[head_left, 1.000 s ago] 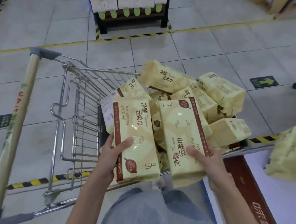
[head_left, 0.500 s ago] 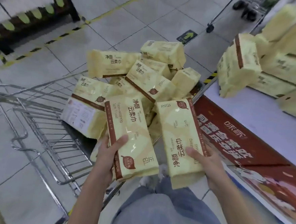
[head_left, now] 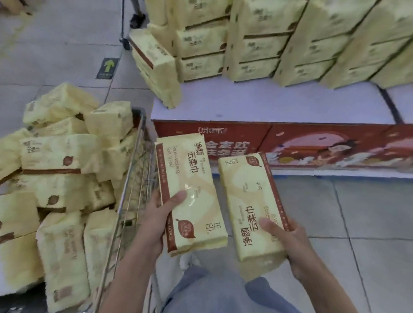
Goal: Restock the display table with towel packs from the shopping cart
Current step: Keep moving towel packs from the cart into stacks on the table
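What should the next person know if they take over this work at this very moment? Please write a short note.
Left hand grips one towel pack; right hand grips a second pack.
Both are held beside the shopping cart, in front of the display table.
Done: stacks of packs stand at the table's back.
Left: set these two on the bare front part, then move the many cart packs across.
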A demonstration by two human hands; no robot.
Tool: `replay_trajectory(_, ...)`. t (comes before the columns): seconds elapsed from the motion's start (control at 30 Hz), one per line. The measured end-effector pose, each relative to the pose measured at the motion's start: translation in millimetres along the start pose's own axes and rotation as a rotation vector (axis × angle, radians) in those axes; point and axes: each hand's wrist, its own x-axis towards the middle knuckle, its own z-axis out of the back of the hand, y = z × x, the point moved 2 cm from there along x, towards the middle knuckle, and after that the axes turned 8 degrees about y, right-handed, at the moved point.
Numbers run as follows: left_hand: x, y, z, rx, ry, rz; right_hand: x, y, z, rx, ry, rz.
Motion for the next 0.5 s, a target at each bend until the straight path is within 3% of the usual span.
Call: replay_trajectory(0.5,-9.5,130.5,-250.4,0.278,0.393,0.219,-134.2,-95.1,223.2,0.414,-0.433,0.043)
